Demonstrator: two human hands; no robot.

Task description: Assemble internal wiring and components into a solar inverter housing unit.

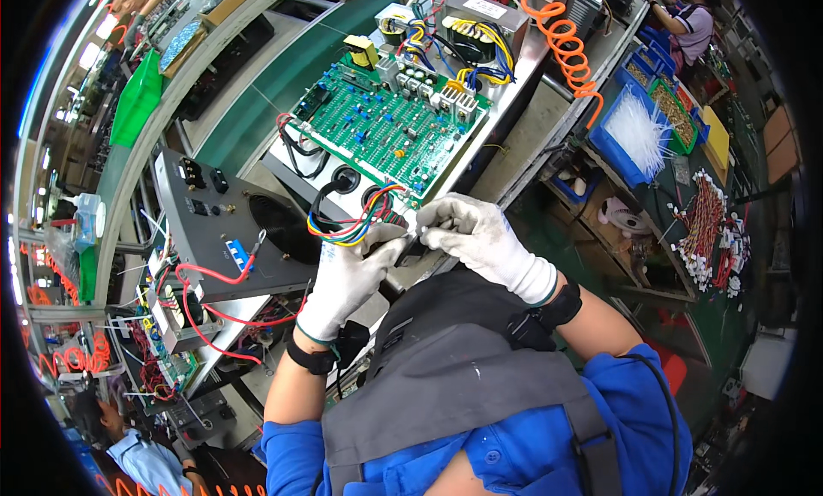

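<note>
In white gloves, my hands meet at the near edge of an open metal chassis (347, 206). My left hand (350, 277) is closed, thumb and fingertips pinched, with a looped bundle of coloured wires (377, 206) lying against its fingers. Facing it from the right, my right hand (476, 237) has its fingertips drawn together too. Whatever sits between the fingertips is too small to make out. Just beyond the hands, a green circuit board (377, 119) full of components lies on the chassis. Black cables (330, 186) come through a round hole beside the wires.
To the left stands a dark metal housing (227, 222) with a fan opening and red cables (210, 277). An orange coiled hose (561, 46) hangs at the upper right. Blue bins (630, 136) and bundled wires (707, 226) occupy the right-hand bench. Other people sit farther off.
</note>
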